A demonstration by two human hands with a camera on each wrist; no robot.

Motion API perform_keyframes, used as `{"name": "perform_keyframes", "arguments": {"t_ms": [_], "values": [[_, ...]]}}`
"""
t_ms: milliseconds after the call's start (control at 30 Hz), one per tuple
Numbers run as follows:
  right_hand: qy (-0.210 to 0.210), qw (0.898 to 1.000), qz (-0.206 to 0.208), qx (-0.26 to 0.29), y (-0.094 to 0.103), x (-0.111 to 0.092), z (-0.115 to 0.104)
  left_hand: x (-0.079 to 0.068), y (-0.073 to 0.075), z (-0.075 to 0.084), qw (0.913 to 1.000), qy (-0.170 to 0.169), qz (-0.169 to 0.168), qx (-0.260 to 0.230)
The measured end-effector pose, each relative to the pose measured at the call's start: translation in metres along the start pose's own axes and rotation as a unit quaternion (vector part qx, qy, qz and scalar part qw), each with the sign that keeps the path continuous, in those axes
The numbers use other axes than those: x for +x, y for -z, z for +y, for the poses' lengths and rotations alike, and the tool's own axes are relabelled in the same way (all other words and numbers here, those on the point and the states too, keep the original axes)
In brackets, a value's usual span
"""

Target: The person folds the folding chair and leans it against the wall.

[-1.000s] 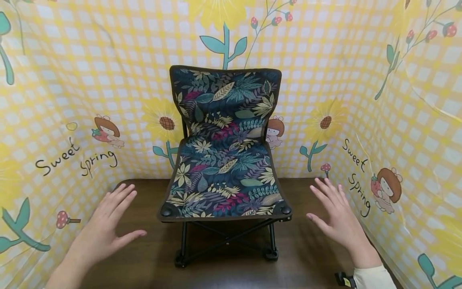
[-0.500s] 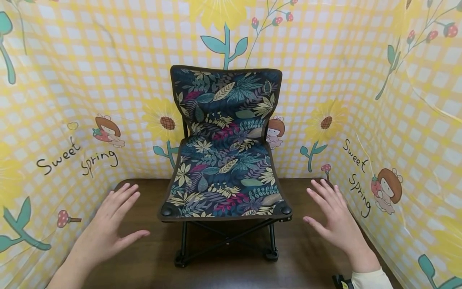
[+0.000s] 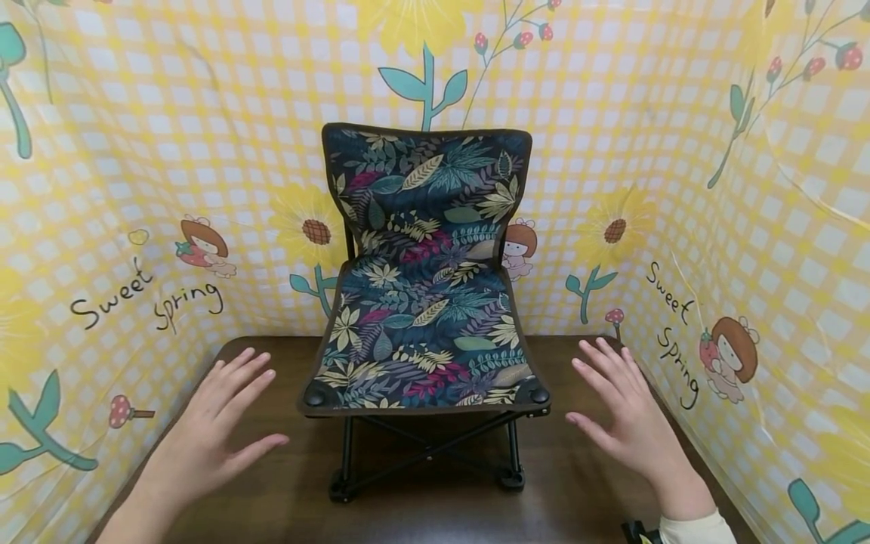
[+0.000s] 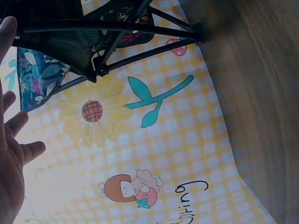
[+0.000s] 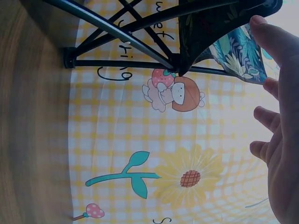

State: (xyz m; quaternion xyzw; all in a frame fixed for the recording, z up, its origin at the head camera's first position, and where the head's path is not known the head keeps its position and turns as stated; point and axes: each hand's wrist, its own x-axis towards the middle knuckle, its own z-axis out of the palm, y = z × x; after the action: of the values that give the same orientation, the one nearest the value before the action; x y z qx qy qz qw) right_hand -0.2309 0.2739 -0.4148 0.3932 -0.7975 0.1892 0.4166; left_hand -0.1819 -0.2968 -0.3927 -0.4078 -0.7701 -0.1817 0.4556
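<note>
A small folding chair [image 3: 428,317] with dark leaf-patterned fabric stands unfolded on a brown wooden tabletop, its backrest at the far side. Black crossed legs [image 3: 427,452] hold it up, and they also show in both wrist views. To the left of the seat my left hand [image 3: 211,423] hovers with fingers spread, apart from the chair and holding nothing. On the other side my right hand [image 3: 621,415] is held likewise, thumb toward the seat's front corner, touching nothing. In the right wrist view the chair's fabric [image 5: 238,53] appears beyond the thumb.
Cloth walls [image 3: 224,136] with yellow checks, sunflowers and cartoon figures enclose the table [image 3: 272,483] at the back and both sides. A small black object [image 3: 639,533] lies near my right sleeve [image 3: 696,529].
Both hands have drifted slightly inward toward the chair, the left one to the right and the right one to the left. The chair has not moved.
</note>
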Motion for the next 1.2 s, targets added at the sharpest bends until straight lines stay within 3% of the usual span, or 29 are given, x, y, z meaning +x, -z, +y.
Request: {"name": "perform_keyframes", "arguments": {"t_ms": [233,467,1200], "values": [[-0.005,1.000,0.019,-0.018,0.001,0.003,-0.006,-0.001,-0.002,0.001,0.9999,-0.010,0.006,-0.008],[0.010,1.000,0.029,0.000,0.002,0.009,-0.011,-0.001,-0.003,0.001,0.9999,-0.013,0.002,-0.005],[0.056,0.998,0.024,0.029,-0.004,0.020,-0.022,0.011,-0.009,0.013,0.9991,-0.039,0.008,-0.012]]}}
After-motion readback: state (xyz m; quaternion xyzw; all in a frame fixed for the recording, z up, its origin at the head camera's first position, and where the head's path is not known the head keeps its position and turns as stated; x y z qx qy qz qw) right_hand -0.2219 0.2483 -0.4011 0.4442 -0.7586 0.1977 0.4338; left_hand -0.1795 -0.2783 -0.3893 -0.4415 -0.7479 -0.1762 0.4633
